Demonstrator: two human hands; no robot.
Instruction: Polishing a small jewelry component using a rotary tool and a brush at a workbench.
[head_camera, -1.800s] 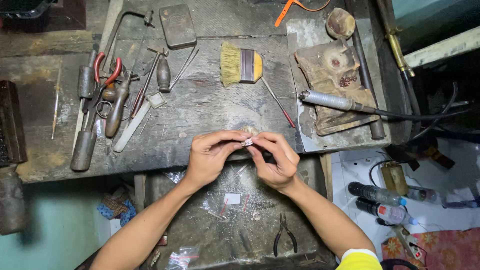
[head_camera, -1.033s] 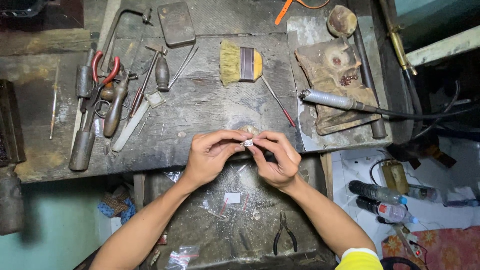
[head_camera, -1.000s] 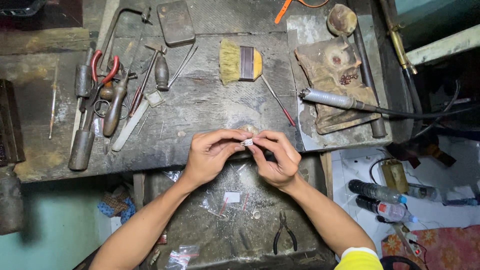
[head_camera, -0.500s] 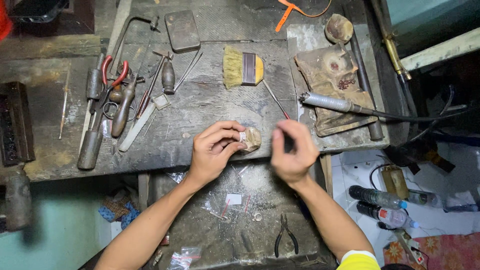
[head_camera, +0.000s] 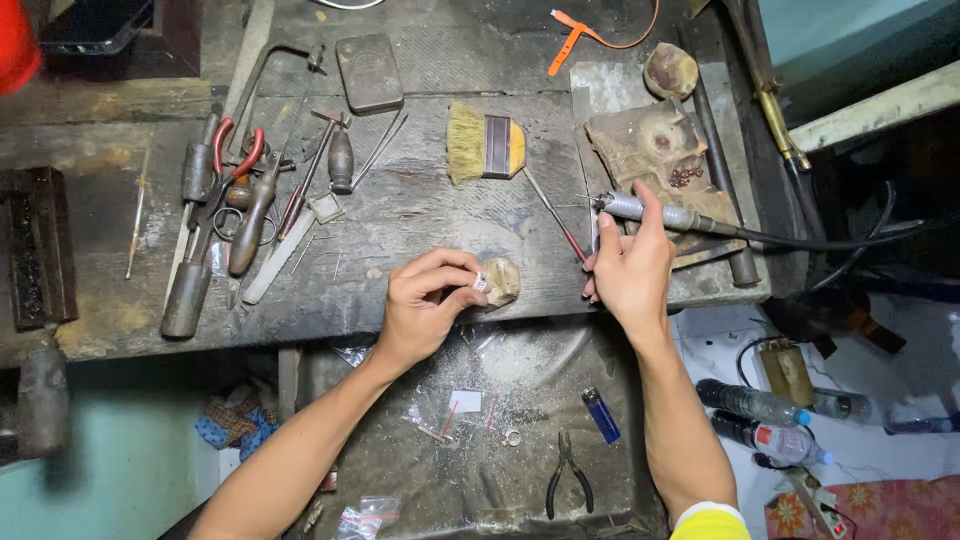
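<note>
The left hand pinches a small silvery ring against a worn wooden peg at the table edge. The right hand closes around a rotary handpiece beside a thin red-tipped rod. Below, a metal tray holds a blue lighter, black pliers and scraps.

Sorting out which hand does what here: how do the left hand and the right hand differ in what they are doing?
The left hand pinches a small ring-like piece at the wooden bench peg; the right hand is on the corded rotary handpiece lying farther right. The left hand's fingers are curled tight, the right hand's thumb and forefinger reach up. Both hands are bare and over the bench.
</note>
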